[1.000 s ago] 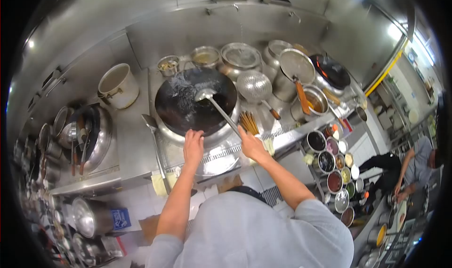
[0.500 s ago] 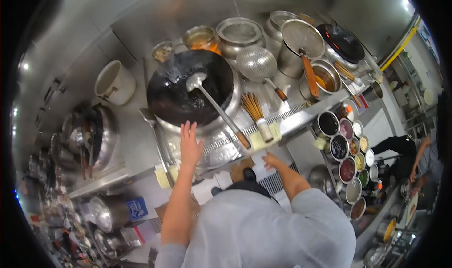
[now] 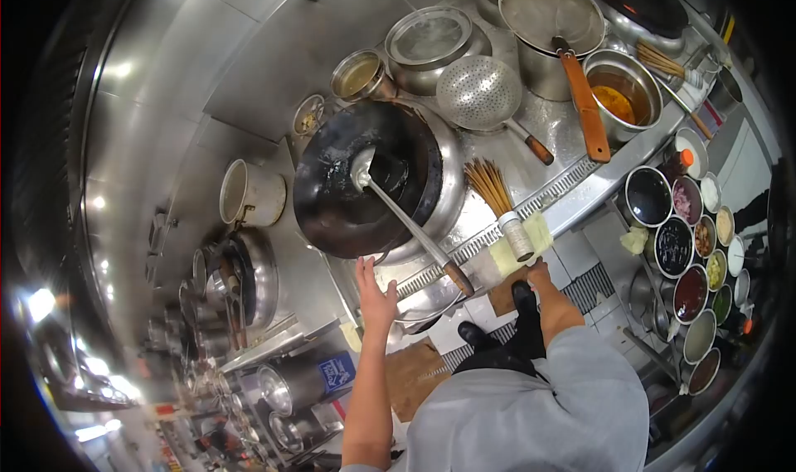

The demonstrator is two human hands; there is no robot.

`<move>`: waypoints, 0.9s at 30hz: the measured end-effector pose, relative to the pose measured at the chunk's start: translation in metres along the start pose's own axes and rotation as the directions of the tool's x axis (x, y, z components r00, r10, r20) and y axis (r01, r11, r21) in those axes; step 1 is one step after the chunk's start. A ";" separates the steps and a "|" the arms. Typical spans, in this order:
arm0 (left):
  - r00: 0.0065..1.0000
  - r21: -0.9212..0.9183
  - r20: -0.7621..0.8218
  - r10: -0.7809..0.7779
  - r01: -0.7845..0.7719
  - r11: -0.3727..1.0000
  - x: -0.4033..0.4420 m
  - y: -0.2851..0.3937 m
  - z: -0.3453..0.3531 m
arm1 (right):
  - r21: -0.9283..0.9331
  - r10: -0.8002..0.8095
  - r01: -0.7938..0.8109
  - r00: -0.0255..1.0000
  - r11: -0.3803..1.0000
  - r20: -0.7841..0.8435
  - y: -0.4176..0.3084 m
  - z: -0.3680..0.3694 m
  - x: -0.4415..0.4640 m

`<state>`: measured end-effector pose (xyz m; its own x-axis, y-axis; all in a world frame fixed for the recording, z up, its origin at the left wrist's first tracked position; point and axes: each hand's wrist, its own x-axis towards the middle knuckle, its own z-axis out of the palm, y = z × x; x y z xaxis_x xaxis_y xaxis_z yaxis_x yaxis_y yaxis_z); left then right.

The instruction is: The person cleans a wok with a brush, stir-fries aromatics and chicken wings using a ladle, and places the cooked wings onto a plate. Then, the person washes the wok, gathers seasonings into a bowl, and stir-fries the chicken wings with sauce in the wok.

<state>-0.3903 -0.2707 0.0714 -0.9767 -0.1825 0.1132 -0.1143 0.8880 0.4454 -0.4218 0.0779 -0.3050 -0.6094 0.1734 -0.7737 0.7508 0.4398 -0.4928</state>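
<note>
A large black wok [image 3: 332,194] sits on the steel stove ring, tilted toward the left. Across its near rim lies a long-handled wok spatula [image 3: 414,233], head inside and wooden grip toward me. My left hand [image 3: 377,296] is open, fingers spread, just under the wok's near edge; contact cannot be made out. At the counter's front edge, my right hand [image 3: 540,278] has its fingers curled together beside a yellowish cloth [image 3: 535,232]. Whatever they grip is hidden. A white tub [image 3: 516,238] and a bamboo brush [image 3: 489,186] rest by that cloth.
Behind the wok stand a lidded pot [image 3: 431,37] and a small pot [image 3: 358,76]. To the right are a perforated skimmer [image 3: 478,92], a strainer [image 3: 551,12] and a pot of orange liquid [image 3: 622,66]. Several seasoning bowls [image 3: 673,244] line the right side.
My view has swung, so the scene sits further right and lower left things shift. The orange glow behind the wok is gone. My right hand has moved closer to the cloth; the left stays open.
</note>
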 end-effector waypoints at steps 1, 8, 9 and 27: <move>1.000 0.010 -0.025 -0.001 0.001 1.000 0.003 0.001 0.003 | 0.019 -0.029 0.028 0.996 0.999 0.085 0.000 -0.009 -0.001; 0.996 -0.012 -0.080 -0.032 0.031 0.999 0.002 -0.002 0.012 | -0.209 0.035 0.126 0.774 0.970 0.632 0.036 -0.020 -0.014; 0.995 -0.029 -0.096 -0.016 0.013 0.999 0.002 -0.007 0.014 | -0.260 0.064 0.145 0.754 0.955 0.654 0.041 -0.024 -0.026; 0.968 0.185 -0.181 0.176 -0.142 0.972 -0.009 -0.010 -0.026 | -0.562 0.094 0.536 0.666 0.630 0.740 -0.106 -0.028 -0.133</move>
<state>-0.3759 -0.2891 0.0887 -0.9324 -0.0966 0.3483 -0.0059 0.9676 0.2524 -0.4274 0.0331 -0.1390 -0.1469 -0.4950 -0.8564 0.0032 0.8655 -0.5009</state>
